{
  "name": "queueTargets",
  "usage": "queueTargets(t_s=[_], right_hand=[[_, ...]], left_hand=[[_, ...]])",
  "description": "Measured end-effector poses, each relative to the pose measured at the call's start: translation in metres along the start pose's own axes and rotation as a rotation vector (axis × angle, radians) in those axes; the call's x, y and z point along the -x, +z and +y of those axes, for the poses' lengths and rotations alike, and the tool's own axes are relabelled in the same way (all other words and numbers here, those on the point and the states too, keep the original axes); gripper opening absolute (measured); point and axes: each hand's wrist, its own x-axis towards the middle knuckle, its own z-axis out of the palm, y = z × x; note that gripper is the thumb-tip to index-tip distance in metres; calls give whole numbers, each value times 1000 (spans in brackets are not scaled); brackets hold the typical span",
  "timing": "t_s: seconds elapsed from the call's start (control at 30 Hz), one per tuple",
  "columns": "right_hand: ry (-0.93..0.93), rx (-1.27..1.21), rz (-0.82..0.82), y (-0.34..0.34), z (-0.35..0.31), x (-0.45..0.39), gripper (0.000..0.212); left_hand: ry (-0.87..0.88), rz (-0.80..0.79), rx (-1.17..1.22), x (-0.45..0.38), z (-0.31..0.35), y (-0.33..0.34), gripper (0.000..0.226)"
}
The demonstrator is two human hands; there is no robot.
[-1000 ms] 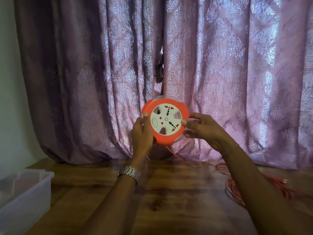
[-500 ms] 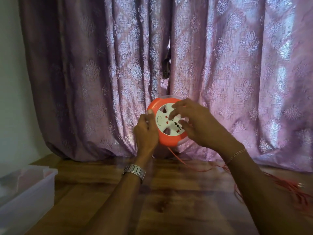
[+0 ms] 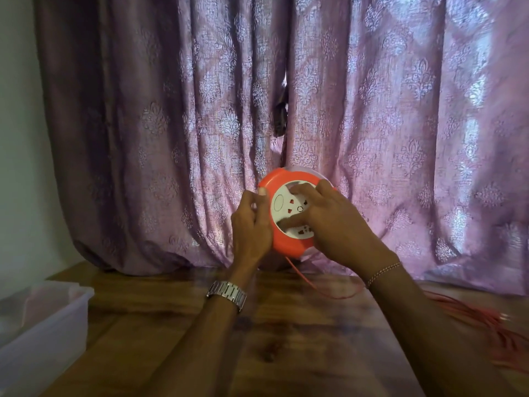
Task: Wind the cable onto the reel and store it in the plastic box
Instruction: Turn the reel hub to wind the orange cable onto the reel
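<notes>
One reel, two hands (both gripping), one box

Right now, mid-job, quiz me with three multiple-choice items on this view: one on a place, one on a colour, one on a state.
1. Where is the plastic box?
A. lower left, on the table
B. behind the reel
C. under the right hand

2. What colour is the rim of the reel?
A. blue
B. orange
C. black

3. How is the cable now?
A. fully wound
B. inside the box
C. mostly loose on the table

Key: 1 A, the box sits at the frame's lower-left edge. 2 B, an orange ring surrounds the white socket face. 3 C, a loose pile lies at right, one strand running up to the reel held by the left hand and right hand.
</notes>
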Motion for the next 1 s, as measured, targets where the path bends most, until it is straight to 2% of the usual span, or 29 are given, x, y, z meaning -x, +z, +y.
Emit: queueTargets(t_s=[0.13, 0.23, 0.3, 0.4, 0.5, 0.6, 0.67, 0.87, 1.0], right_hand=[[88, 58, 5, 7, 2, 1, 58], [245, 36, 85, 11, 3, 1, 60], [348, 21, 141, 15, 4, 0, 69], [410, 45, 152, 16, 3, 0, 80], [390, 94, 192, 8, -1, 1, 69], [315, 51, 295, -6, -5, 2, 39], [216, 62, 263, -13, -1, 1, 27], [84, 3, -129, -15, -1, 5, 64], [92, 2, -63, -10, -3, 4, 62]], left_hand=[[3, -6, -17, 0, 0, 0, 41], [2, -12, -24, 1, 0, 0, 42], [-1, -22, -31, 2, 0, 0, 43], [-6, -34, -35, 3, 1, 0, 46], [3, -27, -47, 2, 3, -1, 45], [-11, -35, -39, -1, 3, -2, 42], [-20, -32, -37, -3, 2, -3, 43], [-11, -43, 4, -5, 2, -4, 48], [26, -30, -6, -6, 4, -4, 45]])
